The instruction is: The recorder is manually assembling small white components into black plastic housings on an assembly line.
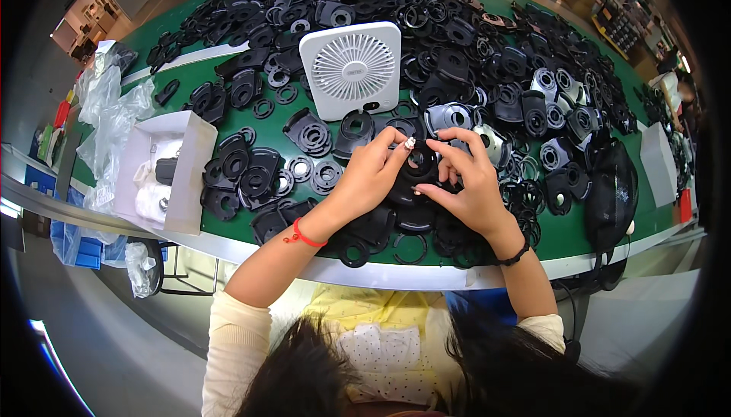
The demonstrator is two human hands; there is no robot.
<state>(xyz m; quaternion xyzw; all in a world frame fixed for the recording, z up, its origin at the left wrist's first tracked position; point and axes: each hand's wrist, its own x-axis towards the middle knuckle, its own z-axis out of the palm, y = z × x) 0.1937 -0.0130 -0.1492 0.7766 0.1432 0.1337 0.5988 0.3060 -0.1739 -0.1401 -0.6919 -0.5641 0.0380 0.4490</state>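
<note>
A black ring (431,161) is near the front edge of the bench (381,271), between the right hand's (474,188) curved thumb and fingers. The left hand (371,171) pinches narrowly beside it, on what I cannot tell. A white fan (354,70) stands behind; an open box (187,177) sits leftward.

A black, ring-like part (429,161) with a round central opening, its rim partly hidden, sits behind the middle of the desk's (365,273) near edge; whether it touches the surface or pieces beneath it cannot be told.
</note>
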